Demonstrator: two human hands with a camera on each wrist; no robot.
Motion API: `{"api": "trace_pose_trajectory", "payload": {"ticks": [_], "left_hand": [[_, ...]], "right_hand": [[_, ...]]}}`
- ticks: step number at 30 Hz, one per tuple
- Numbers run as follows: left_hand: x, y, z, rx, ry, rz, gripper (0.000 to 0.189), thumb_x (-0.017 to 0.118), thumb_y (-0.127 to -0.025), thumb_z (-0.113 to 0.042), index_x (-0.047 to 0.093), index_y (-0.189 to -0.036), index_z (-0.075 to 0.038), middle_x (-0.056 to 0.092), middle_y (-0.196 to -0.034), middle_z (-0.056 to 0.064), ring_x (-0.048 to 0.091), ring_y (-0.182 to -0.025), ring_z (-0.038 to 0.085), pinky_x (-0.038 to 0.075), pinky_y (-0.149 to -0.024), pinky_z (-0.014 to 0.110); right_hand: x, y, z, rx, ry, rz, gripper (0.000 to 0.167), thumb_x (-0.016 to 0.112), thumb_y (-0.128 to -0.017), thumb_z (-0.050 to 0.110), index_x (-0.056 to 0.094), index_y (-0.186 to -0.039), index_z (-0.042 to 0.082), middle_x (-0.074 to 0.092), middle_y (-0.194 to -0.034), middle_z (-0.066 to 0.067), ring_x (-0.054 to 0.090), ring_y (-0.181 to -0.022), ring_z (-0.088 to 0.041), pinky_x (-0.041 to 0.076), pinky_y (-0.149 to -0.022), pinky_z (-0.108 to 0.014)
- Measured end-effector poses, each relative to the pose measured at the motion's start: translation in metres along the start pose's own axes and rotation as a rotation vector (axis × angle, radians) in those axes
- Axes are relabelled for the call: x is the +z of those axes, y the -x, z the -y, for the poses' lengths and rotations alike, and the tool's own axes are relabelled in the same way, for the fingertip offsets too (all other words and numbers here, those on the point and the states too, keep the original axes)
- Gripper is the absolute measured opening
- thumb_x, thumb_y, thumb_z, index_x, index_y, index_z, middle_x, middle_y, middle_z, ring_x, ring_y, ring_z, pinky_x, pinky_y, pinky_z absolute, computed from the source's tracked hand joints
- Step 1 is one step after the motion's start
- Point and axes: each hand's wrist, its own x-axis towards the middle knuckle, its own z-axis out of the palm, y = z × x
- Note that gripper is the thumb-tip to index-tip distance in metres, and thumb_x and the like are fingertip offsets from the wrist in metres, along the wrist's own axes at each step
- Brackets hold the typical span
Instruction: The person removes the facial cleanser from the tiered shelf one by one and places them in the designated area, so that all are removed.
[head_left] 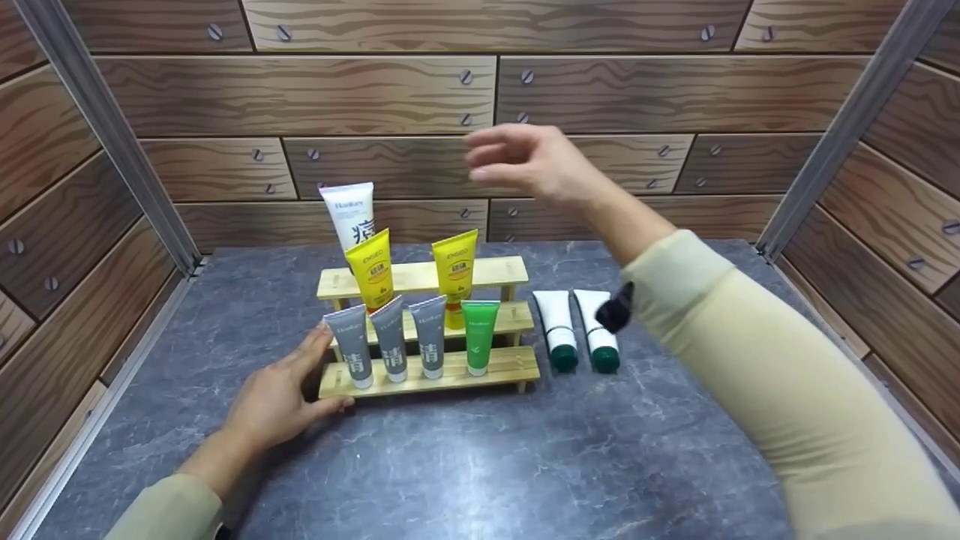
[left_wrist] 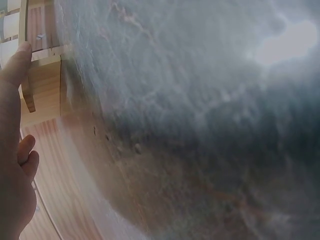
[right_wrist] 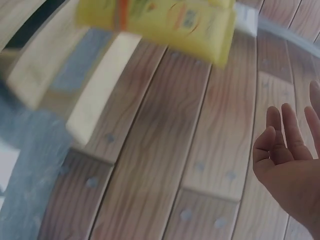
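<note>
A three-step wooden rack [head_left: 442, 381] holds upright squeeze tubes. Its left end is gripped by my left hand [head_left: 274, 397], thumb along the front of the lowest step and fingers at the side. On that step stand three grey tubes [head_left: 391, 341] and one green tube [head_left: 478, 337]. Two yellow tubes [head_left: 454, 270] are on the middle step. The white tube [head_left: 352, 214] rises at the top step's left end, its base hidden behind a yellow one. My right hand [head_left: 536, 165] is raised in the air above and behind the rack, fingers loosely bent, holding nothing.
Two white tubes with dark green caps [head_left: 564, 358] lie side by side on the grey marbled table [head_left: 465, 465], right of the rack. Wood-patterned walls [head_left: 360, 94] enclose the back and sides, with metal posts [head_left: 832, 127] at the corners.
</note>
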Motion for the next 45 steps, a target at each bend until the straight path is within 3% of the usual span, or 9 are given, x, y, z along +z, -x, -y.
{"api": "trace_pose_trajectory", "payload": {"ticks": [9, 21, 26, 35, 45], "left_hand": [[0.000, -0.001, 0.000, -0.008, 0.001, 0.011, 0.106, 0.082, -0.086, -0.059, 0.032, -0.168, -0.014, 0.035, -0.168, 0.016, 0.060, -0.126, 0.055, 0.049, -0.102, 0.072], [0.001, 0.001, 0.000, 0.000, 0.013, 0.003, 0.106, 0.082, -0.086, -0.059, 0.032, -0.167, -0.013, 0.034, -0.169, 0.014, 0.062, -0.123, 0.055, 0.051, -0.100, 0.072], [0.002, 0.001, 0.001, 0.027, 0.020, -0.029, 0.103, 0.084, -0.086, -0.056, 0.036, -0.165, -0.010, 0.036, -0.168, 0.012, 0.062, -0.124, 0.054, 0.052, -0.099, 0.070], [0.001, 0.000, 0.000, 0.008, 0.019, -0.011, 0.104, 0.084, -0.086, -0.056, 0.034, -0.167, -0.012, 0.034, -0.169, 0.012, 0.061, -0.126, 0.053, 0.051, -0.102, 0.071], [0.001, 0.000, 0.000, -0.009, 0.023, -0.002, 0.105, 0.083, -0.086, -0.058, 0.032, -0.168, -0.015, 0.034, -0.169, 0.013, 0.062, -0.124, 0.054, 0.050, -0.102, 0.072]], "right_hand": [[0.045, -0.033, 0.026, -0.069, -0.043, 0.056, 0.047, 0.081, -0.096, 0.012, 0.067, -0.141, 0.010, 0.071, -0.135, -0.009, 0.068, -0.122, -0.021, 0.056, -0.105, -0.031], [0.097, -0.064, 0.021, -0.098, -0.122, 0.068, 0.040, 0.079, -0.094, 0.002, 0.072, -0.134, 0.003, 0.071, -0.135, -0.008, 0.067, -0.122, -0.022, 0.057, -0.102, -0.028], [0.109, -0.072, 0.016, -0.078, -0.064, 0.102, 0.039, 0.079, -0.096, 0.005, 0.072, -0.135, 0.004, 0.072, -0.136, -0.008, 0.067, -0.123, -0.020, 0.057, -0.101, -0.028], [0.120, -0.077, 0.006, 0.028, 0.045, 0.168, 0.036, 0.077, -0.098, 0.007, 0.073, -0.134, 0.008, 0.072, -0.125, -0.008, 0.070, -0.110, -0.021, 0.059, -0.096, -0.029], [0.124, -0.078, 0.002, 0.127, 0.093, 0.223, 0.034, 0.073, -0.100, 0.005, 0.076, -0.133, 0.015, 0.068, -0.128, -0.005, 0.066, -0.116, -0.022, 0.058, -0.098, -0.029]]}}
